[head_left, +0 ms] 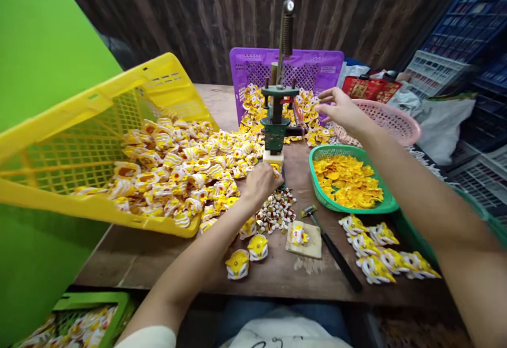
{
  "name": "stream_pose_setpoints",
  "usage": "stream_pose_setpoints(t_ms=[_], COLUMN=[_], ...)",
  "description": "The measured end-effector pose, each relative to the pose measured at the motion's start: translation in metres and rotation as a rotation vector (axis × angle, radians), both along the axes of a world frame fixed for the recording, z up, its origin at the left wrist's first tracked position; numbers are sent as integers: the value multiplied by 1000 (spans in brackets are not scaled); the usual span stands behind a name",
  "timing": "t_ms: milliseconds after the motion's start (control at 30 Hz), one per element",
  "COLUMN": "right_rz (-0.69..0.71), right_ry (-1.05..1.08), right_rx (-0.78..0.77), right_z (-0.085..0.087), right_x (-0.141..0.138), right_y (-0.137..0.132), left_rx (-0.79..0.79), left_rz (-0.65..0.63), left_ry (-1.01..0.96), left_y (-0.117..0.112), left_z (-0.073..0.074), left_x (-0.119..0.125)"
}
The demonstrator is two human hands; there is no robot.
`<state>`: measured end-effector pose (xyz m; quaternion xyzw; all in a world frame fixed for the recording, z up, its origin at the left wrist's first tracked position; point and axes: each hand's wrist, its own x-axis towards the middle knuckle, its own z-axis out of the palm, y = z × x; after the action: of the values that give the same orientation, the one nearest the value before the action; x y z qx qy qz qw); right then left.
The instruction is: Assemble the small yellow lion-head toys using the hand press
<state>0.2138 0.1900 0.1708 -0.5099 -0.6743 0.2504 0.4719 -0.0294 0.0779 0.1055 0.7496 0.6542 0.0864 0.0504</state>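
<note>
A small green hand press [276, 121] with a tall lever [285, 31] stands at the middle of the wooden table [134, 255]. My left hand [259, 183] is closed at the press's pale base block [273, 159], on a small yellow-and-white toy piece that is mostly hidden. My right hand [338, 109] hovers to the right of the press head, fingers spread, holding nothing. Yellow-and-white toy heads [178, 171] spill from a tilted yellow crate [79, 126] on the left.
A purple crate [312, 68] behind the press holds more pieces. A green basket [348, 181] of yellow parts and a pink basket [392, 121] sit right. A hammer [332, 247], a wooden block [304, 240], small red-white parts [277, 212] and finished toys [384, 255] lie near the front edge.
</note>
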Motion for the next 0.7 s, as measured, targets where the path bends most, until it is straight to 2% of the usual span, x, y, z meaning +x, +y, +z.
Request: stream_pose_setpoints(t_ms=[67,167,233,300,400,533,600,700], right_rz=[88,228,241,235,247,162,31,-197], right_ry=[-34,-36,8,109,334,576,548,290], right_rx=[-43,-207,-295,-370,-426,-343,-261,-72], right_z=[-1,-13,-26,-41,-63,-82,-86,-87], right_x=[7,3,-8,-23,-47,-73,-83,-94], right_y=[-61,-149,-193,-224,-245,-252,-254,-256], left_rx=[-72,-382,-622,-789,-942,-1162,-1244,-1250], left_rz=[3,38,20,-48,-144,-151,-78,19], left_ry=[-145,-603,-938,-1172,-1327,-1420,-1469,-1505], left_y=[-13,-31,-41,-51,-66,-79,-84,-89], left_z=[5,2,-3,-7,-11,-22,-31,-43], left_x=[-10,-25,-30,-29,-21,-10,-6,1])
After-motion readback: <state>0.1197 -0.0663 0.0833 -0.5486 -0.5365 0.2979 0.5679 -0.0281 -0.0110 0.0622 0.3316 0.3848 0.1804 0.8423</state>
